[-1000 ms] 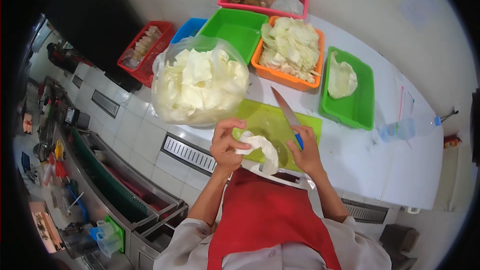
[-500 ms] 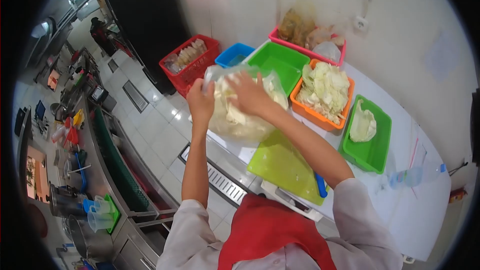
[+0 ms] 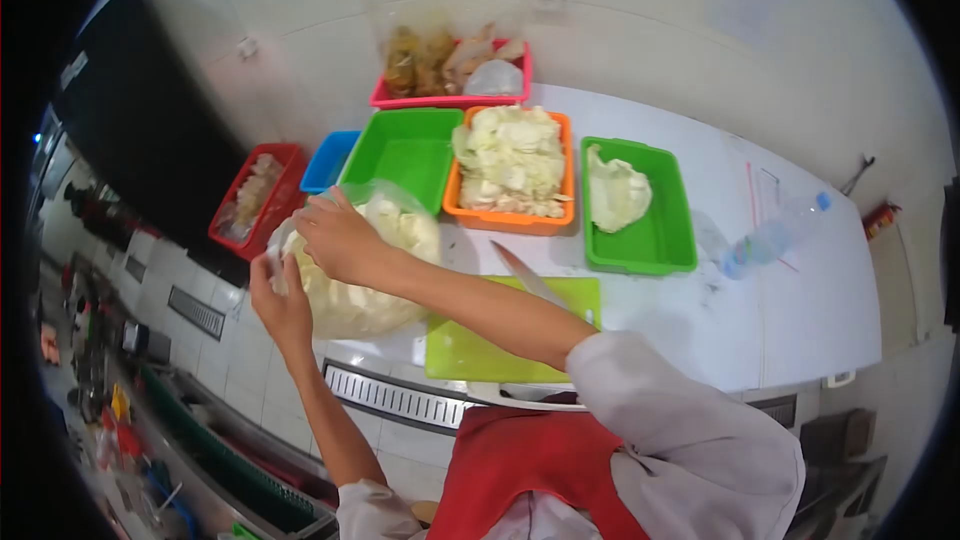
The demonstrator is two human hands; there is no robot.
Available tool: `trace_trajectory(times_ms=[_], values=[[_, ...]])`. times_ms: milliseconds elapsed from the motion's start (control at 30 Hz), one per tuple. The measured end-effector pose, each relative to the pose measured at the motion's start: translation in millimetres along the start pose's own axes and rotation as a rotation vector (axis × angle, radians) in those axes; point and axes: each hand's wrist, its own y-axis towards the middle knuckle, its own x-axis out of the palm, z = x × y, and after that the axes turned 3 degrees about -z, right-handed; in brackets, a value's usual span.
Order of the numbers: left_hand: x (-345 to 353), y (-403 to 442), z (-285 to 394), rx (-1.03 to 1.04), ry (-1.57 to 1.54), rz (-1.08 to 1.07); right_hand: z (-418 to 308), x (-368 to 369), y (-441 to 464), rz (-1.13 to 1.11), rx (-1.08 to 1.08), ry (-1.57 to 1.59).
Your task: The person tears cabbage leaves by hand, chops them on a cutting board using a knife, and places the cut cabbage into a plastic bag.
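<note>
A clear plastic bag (image 3: 375, 300) full of pale, whitish cut pieces, which look like cabbage, stands at the left end of the table. My left hand (image 3: 283, 302) pinches the bag's edge at its left side. Just above it, my right hand (image 3: 340, 240) has its fingers closed on the bag's upper rim. Beneath my right forearm lies a green cutting board (image 3: 465, 350). A knife (image 3: 530, 275) rests across the board's far edge, its handle partly hidden.
Behind the board stands an orange basin (image 3: 510, 223) heaped with cut cabbage (image 3: 512, 155). Green basins flank it; the right one (image 3: 660, 235) holds a cabbage leaf (image 3: 618, 192). A pink tray (image 3: 450, 100) with bagged food sits behind. A plastic bottle (image 3: 775, 235) lies at right.
My view has turned to the right. My right hand has moved from over the bag's middle to its left rim, beside my left hand. The knife blade now shows.
</note>
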Motion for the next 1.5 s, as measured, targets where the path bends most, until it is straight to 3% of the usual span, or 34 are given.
trace_trajectory(times_ms=[33, 67, 100, 133, 200, 233, 267, 300, 333, 467, 533, 567, 633, 700, 767, 833, 900, 967, 1033, 1100, 1233, 1300, 1433, 1500], values=[[7.7, -14.9, 4.8, 0.003, -0.018, -0.015, 8.5, -29.6, -17.3, 0.042, -0.029, -0.005], [16.4, -31.0, 16.2, 0.101, 0.189, 0.107, 16.6, -75.1, -43.6, 0.086, -0.062, -0.007], [24.5, -43.5, 25.0, 0.196, 0.395, 0.24, 27.0, -112.6, -71.7, 0.21, 0.186, 0.239], [30.6, -53.6, 27.1, 0.2, 0.382, 0.238, 37.7, -157.7, -97.6, 0.284, 0.481, 0.408], [45.5, -71.2, 24.8, 0.239, 0.682, -0.023, 134.1, -205.9, -167.9, 0.415, 0.696, -0.177], [53.7, -72.0, 19.8, 0.239, 0.673, -0.025, 168.0, -234.9, -201.6, 0.338, 0.894, -0.498], [60.9, -71.0, 12.4, 0.164, 0.677, -0.216, 171.5, -263.9, -211.3, 0.119, 1.317, -0.715], [64.0, -69.7, 9.4, 0.093, 0.68, -0.411, 208.4, -269.2, -250.9, 0.082, 1.346, -0.793], [64.1, -68.8, 19.7, 0.145, 0.682, -0.335, 245.5, -268.5, -290.5, 0.047, 1.372, -0.871], [42.5, -72.9, 75.3, 0.151, 0.582, -0.168, 254.2, -321.2, -305.8, 0.11, 1.296, -0.673], [35.3, -88.5, 91.3, 0.297, 0.094, 0.171, 190.5, -353.1, -278.5, 0.322, 0.806, -0.618], [41.0, -100.2, 94.7, 0.295, 0.099, 0.161, 155.6, -356.9, -264.4, 0.315, 0.816, -0.614], [55.0, -127.8, 103.8, 0.343, -0.311, 0.068, 89.3, -343.2, -234.3, 0.237, 0.715, -0.318], [70.7, -132.9, 133.1, 0.454, -0.364, -0.265, 51.9, -308.8, -229.3, 0.021, 0.604, -0.149], [93.3, -135.1, 163.2, 0.514, -0.268, -0.379, 36.7, -259.0, -233.9, -0.139, 0.422, -0.097], [130.0, -147.2, 142.0, 0.336, -0.469, -0.557, 45.1, -214.8, -237.7, -0.286, 0.418, 0.032], [158.5, -159.4, 87.7, 0.243, -0.412, -0.598, 46.2, -189.7, -249.8, -0.429, 0.406, 0.15], [175.9, -167.8, 51.2, 0.168, -0.364, -0.64, 49.3, -183.1, -268.1, -0.385, 0.604, 0.192], [181.3, -178.5, 32.2, 0.159, -0.318, -0.552, 51.0, -173.5, -305.3, -0.372, 0.665, 0.169], [181.2, -178.3, 23.4, 0.15, -0.292, -0.545, 29.1, -167.3, -333.6, -0.563, 1.018, -0.119], [177.2, -180.9, 18.9, 0.19, -0.262, -0.473, 14.2, -170.4, -352.1, -0.485, 1.085, -0.048], [182.1, -181.2, 18.4, 0.192, -0.22, -0.421, 6.0, -191.0, -345.6, -0.601, 1.038, 0.144], [196.1, -167.6, 17.4, 0.255, -0.174, -0.299, 4.6, -177.9, -370.0, -0.685, 0.99, -0.002], [193.0, -166.9, 18.4, 0.29, -0.175, -0.354, 5.0, -178.5, -379.6, -0.554, 0.983, -0.063]])
